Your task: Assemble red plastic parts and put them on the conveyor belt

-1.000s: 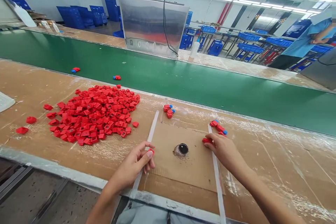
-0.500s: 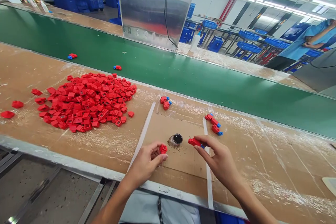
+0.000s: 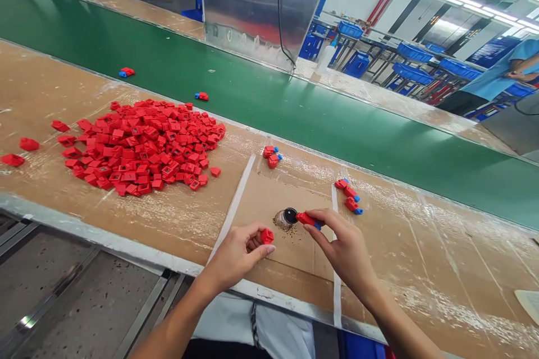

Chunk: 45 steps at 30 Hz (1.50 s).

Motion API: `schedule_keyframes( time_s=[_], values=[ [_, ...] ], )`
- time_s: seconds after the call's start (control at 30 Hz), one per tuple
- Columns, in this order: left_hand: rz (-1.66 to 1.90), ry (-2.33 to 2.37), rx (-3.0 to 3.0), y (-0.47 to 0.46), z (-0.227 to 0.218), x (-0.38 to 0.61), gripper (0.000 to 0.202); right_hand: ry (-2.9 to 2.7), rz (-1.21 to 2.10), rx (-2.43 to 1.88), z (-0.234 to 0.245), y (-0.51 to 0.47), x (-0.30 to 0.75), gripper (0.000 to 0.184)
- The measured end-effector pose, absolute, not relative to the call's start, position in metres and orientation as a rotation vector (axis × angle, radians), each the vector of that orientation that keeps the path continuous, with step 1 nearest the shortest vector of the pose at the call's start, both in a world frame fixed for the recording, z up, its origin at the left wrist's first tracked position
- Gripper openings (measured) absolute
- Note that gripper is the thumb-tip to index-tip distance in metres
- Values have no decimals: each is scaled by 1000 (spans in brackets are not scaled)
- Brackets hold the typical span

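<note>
Between thumb and fingers, my left hand (image 3: 241, 248) pinches a small red block-shaped plastic part (image 3: 266, 236) with a squarish opening. My right hand (image 3: 343, 241) is closed on a red-and-blue plastic piece (image 3: 306, 219), its red end pointing left. That red end is at the rim of a small round jar (image 3: 290, 215) with a dark top; whether they touch I cannot tell. The jar stands on a cardboard sheet (image 3: 256, 196), with dark specks around it. My left hand is left of the jar and a little nearer to me.
A large heap of red parts (image 3: 147, 148) lies on the left. Several red-and-blue pieces (image 3: 350, 193) lie right of the jar, and two more (image 3: 272, 155) behind it. A green conveyor belt (image 3: 269, 101) runs behind, carrying two pieces. A person in blue (image 3: 497, 76) stands far right.
My right hand has moved left, bringing the red-and-blue piece to the jar's rim. My left hand still holds its red part. The camera view has shifted slightly.
</note>
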<state>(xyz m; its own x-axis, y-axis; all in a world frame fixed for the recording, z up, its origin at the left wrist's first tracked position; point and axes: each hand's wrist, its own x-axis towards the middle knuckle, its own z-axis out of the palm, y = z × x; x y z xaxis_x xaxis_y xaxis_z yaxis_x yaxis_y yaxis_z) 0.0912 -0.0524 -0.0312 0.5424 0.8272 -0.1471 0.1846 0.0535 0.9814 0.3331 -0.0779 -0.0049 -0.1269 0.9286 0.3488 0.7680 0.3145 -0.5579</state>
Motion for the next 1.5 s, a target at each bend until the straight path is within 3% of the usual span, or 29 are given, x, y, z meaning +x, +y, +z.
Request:
schedule_keyframes(
  time_s=[1.1,1.37,1.5],
  values=[
    [602,891,1456,-52,-31,89,16,-2033,217,-1444,-4,-77,328,13],
    [608,751,1097,-61,-37,92,23,-2018,182,-1418,5,-72,327,12],
    [603,715,1004,-60,-36,97,26,-1916,326,-1445,10,-71,326,13]
  ],
)
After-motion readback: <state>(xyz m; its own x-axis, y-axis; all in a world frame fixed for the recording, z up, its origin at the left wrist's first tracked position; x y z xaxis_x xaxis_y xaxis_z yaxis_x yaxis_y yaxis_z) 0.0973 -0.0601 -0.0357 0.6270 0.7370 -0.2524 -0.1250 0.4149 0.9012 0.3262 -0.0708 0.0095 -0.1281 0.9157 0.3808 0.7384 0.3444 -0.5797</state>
